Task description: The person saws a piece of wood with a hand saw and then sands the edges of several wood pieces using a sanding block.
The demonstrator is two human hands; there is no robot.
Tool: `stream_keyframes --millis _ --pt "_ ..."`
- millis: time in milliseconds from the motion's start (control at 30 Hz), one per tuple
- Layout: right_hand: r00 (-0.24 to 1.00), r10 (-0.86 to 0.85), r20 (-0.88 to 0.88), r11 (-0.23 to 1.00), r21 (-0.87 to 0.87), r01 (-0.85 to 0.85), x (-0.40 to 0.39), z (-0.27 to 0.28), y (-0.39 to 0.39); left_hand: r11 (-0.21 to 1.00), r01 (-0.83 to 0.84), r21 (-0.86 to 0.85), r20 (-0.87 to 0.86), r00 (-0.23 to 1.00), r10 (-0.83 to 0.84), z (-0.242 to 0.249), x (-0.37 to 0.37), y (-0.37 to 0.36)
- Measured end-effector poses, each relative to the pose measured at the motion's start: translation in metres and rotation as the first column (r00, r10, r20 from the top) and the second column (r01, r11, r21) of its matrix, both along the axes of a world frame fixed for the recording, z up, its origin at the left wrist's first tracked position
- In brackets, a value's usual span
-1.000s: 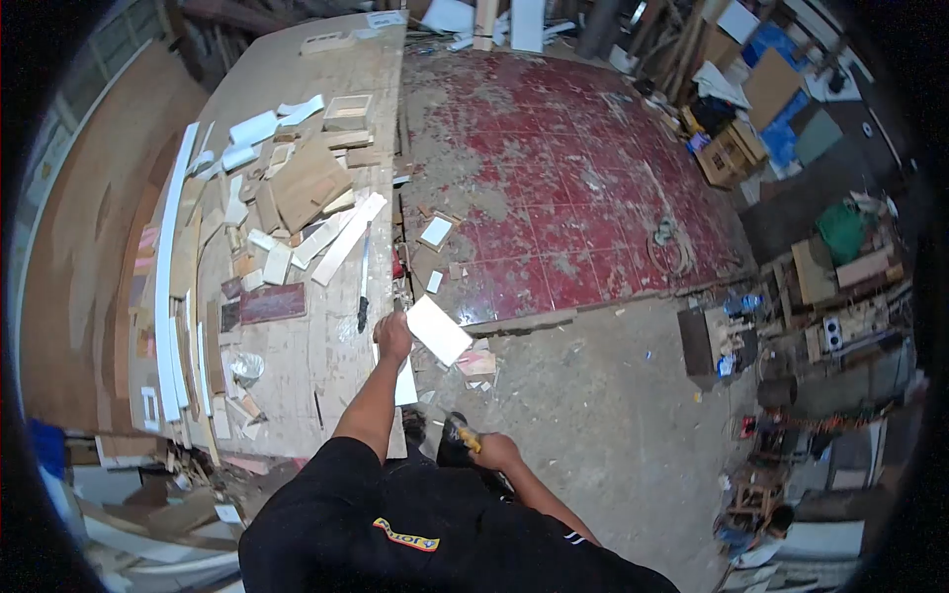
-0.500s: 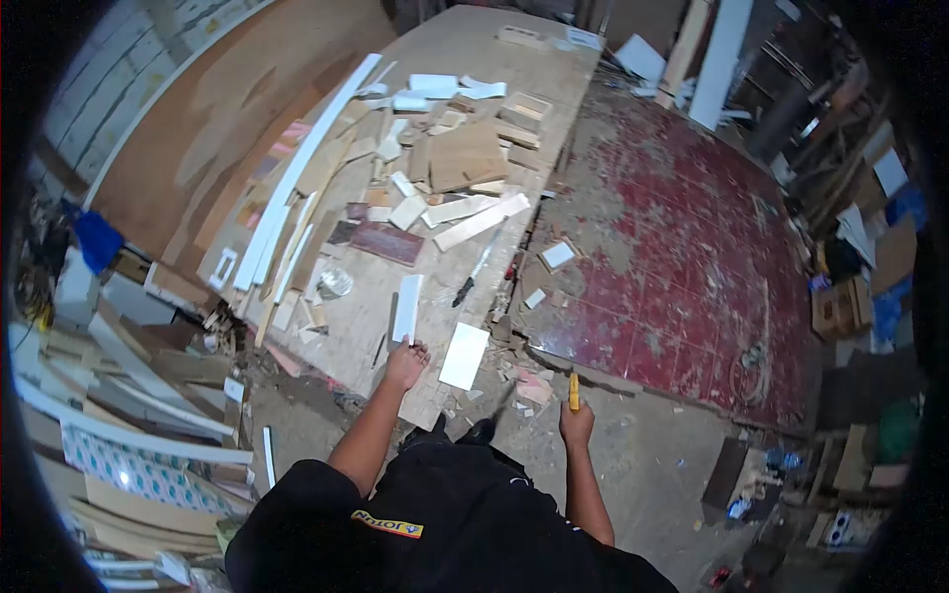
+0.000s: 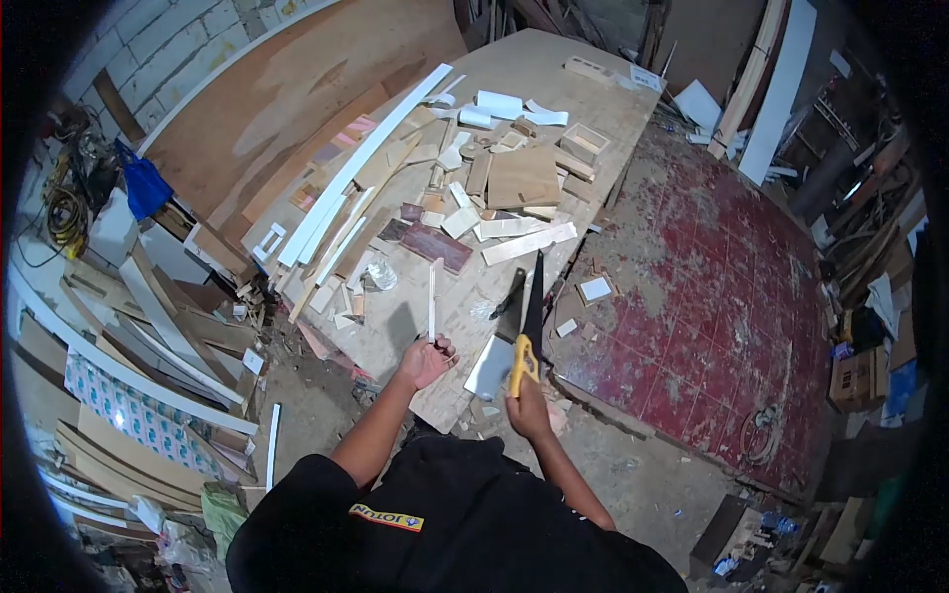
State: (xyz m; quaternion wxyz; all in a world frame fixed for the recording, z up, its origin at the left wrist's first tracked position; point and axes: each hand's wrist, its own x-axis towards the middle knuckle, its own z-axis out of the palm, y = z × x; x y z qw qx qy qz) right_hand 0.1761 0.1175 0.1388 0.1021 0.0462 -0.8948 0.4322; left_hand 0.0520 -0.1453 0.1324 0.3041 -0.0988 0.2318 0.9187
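Observation:
My left hand (image 3: 427, 363) is closed around the near end of a narrow white-faced wooden board (image 3: 432, 301), which is turned on edge so that its thin side faces me. The board points away from me over the workbench (image 3: 455, 390). In my right hand (image 3: 528, 407) is the yellow handle of a handsaw (image 3: 531, 326); its dark blade points up and away, past the bench's right edge. Between the two hands a white rectangular panel (image 3: 489, 371) lies at the bench edge. A black-handled tool (image 3: 509, 294), partly beside the saw blade, rests on the bench.
Wood offcuts (image 3: 522, 178) are heaped farther up the bench, beside long white strips (image 3: 366, 163) on its left. A crumpled clear plastic piece (image 3: 381, 275) lies nearer. Red tiled floor (image 3: 702, 326) stretches to the right. Curved boards (image 3: 148, 366) are stacked at the left.
My right hand has brought the saw up and left to the bench edge, blade now pointing away. My left hand has turned the board from flat to edge-on. The view has shifted.

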Motion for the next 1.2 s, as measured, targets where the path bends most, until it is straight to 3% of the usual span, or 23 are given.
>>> stream_keyframes --millis 133,200,333,467,533,667,733,767,800,833,867,933,967,1000,1100,1133,1200 --pt "0.980 0.194 0.051 0.975 0.097 -0.198 -0.014 -0.007 -0.032 0.986 0.083 0.144 -0.012 0.997 -0.082 0.017 0.002 -0.008" --pt "0.943 0.307 0.130 0.931 0.167 -0.326 -0.019 -0.011 -0.048 0.984 0.115 0.133 -0.020 0.993 -0.113 0.023 0.004 -0.013" --pt "0.926 0.375 0.041 0.877 0.307 -0.369 -0.035 -0.033 -0.086 0.968 0.211 0.136 -0.037 0.977 -0.208 0.027 0.006 -0.031" --pt "0.873 0.416 0.254 0.823 0.304 -0.480 -0.063 -0.045 -0.123 0.959 0.262 0.110 0.013 0.964 -0.265 0.036 0.009 -0.055" --pt "0.888 0.423 0.182 0.826 0.325 -0.460 -0.077 -0.078 -0.140 0.936 0.352 -0.026 0.091 0.933 -0.349 0.043 0.010 -0.069" --pt "0.839 0.448 0.309 0.806 0.267 -0.529 -0.102 -0.073 -0.152 0.911 0.410 0.050 0.117 0.903 -0.413 0.035 0.009 -0.092" --pt "0.812 0.365 0.455 0.866 0.153 -0.476 -0.108 -0.065 -0.150 0.917 0.396 0.041 0.178 0.900 -0.397 0.038 0.011 -0.100" --pt "0.863 0.302 0.405 0.919 0.117 -0.376 -0.110 -0.062 -0.151 0.921 0.387 0.029 0.238 0.893 -0.383 0.039 0.012 -0.104" --pt "0.866 0.316 0.387 0.944 -0.036 -0.328 -0.112 -0.059 -0.147 0.918 0.395 0.033 0.244 0.887 -0.391 0.036 0.010 -0.108" --pt "0.786 0.372 0.493 0.913 -0.344 -0.217 -0.116 -0.053 -0.142 0.888 0.456 0.049 0.233 0.860 -0.454 0.031 0.006 -0.111" --pt "0.694 0.455 0.558 0.798 -0.601 -0.040 -0.118 -0.047 -0.138 0.853 0.517 0.066 0.222 0.826 -0.518 0.025 0.002 -0.114" --pt "0.621 0.561 0.547 0.547 -0.808 0.218 -0.117 -0.003 -0.129 0.818 0.575 0.037 0.271 0.782 -0.562 0.016 -0.002 -0.116" --pt "0.664 0.566 0.488 0.411 -0.866 0.286 -0.116 0.000 -0.129 0.785 0.619 0.004 0.316 0.744 -0.588 0.011 -0.004 -0.114" --pt "0.674 0.550 0.493 0.407 -0.863 0.299 -0.116 0.002 -0.127 0.772 0.636 0.009 0.317 0.730 -0.605 0.002 -0.009 -0.112" --pt "0.781 0.373 0.501 0.586 -0.780 0.220 -0.116 -0.010 -0.124 0.720 0.692 -0.055 0.362 0.686 -0.632 -0.029 -0.018 -0.104" --pt "0.789 0.355 0.502 0.581 -0.779 0.234 -0.112 -0.016 -0.122 0.722 0.678 -0.135 0.289 0.724 -0.626 -0.036 -0.018 -0.100" --pt "0.798 0.278 0.534 0.359 -0.829 0.429 -0.103 -0.021 -0.121 0.714 0.668 -0.209 0.211 0.744 -0.634 -0.037 -0.019 -0.083"
